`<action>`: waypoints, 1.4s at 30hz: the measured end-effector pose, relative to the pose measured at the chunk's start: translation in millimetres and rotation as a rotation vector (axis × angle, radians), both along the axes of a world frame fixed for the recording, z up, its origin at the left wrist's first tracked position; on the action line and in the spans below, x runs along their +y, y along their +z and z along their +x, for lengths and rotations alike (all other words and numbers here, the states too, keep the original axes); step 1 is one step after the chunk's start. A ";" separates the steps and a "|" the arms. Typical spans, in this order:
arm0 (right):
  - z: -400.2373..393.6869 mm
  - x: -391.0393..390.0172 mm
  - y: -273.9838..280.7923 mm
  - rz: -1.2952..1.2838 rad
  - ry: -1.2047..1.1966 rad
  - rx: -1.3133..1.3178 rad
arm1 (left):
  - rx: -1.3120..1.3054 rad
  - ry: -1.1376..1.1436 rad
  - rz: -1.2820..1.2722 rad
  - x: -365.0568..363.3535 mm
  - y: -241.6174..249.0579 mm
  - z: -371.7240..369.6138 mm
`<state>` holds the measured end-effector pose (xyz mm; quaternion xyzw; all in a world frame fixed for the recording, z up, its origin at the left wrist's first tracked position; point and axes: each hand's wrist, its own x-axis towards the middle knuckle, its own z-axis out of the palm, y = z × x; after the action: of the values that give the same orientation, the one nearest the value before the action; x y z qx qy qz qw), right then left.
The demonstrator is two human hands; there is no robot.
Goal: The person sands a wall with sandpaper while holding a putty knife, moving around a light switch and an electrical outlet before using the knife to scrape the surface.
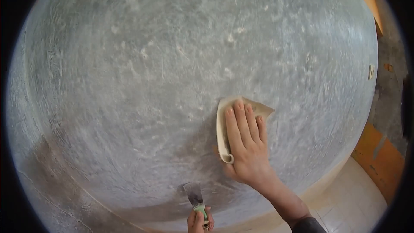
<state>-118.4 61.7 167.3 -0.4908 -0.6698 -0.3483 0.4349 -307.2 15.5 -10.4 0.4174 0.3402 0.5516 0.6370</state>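
Note:
My right hand (246, 146) lies with fingers stretched flat over a sheet of sandpaper (221, 129), pressing it to a grey, patchy wall (129, 82). The sheet is pale beige on the side facing me, with its left edge curled and its upper right corner sticking out past my fingers. Low in the view, my left hand (196, 224) is closed around the green handle of a putty knife (195, 194). Its metal blade points up, close to the wall; whether it touches is hard to tell.
A small switch or socket plate (371, 71) sits at the wall's right edge. Past that edge, orange panels (375, 155) stand beside a grey surface. Pale floor tiles (353, 194) show at the lower right. White marks and small pits dot the wall.

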 end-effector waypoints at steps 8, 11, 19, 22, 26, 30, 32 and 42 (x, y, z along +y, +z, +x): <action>-19.4 -5.1 -125.7 -0.154 0.070 -0.008 | -0.013 0.036 -0.011 1.0 -4.8 -2.1; -0.4 -0.6 -39.7 -0.064 0.038 0.017 | 0.005 -0.010 0.003 2.1 -5.2 -3.9; -26.0 -5.6 -119.3 -0.262 0.123 -0.013 | -0.052 -0.028 0.012 2.1 -4.1 -1.2; -15.4 -5.0 -94.6 -0.202 0.109 -0.046 | -0.057 -0.053 0.050 4.3 -5.0 -2.4; -2.5 4.0 -20.8 0.015 0.017 0.031 | 0.004 -0.093 0.033 6.4 -1.6 0.9; -19.6 -4.3 -75.5 -0.127 0.098 0.059 | -0.031 -0.087 0.030 3.9 2.3 4.5; -23.4 -12.9 -122.9 -0.199 0.116 0.064 | -0.002 -0.093 0.028 3.7 -3.8 -1.9; -12.5 -2.4 -42.4 -0.075 0.066 0.079 | -0.041 -0.113 0.004 -0.6 1.3 10.7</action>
<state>-130.9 59.4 124.8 -0.4978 -0.6804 -0.2887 0.4538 -296.4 14.9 -9.1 0.4260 0.3018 0.5237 0.6732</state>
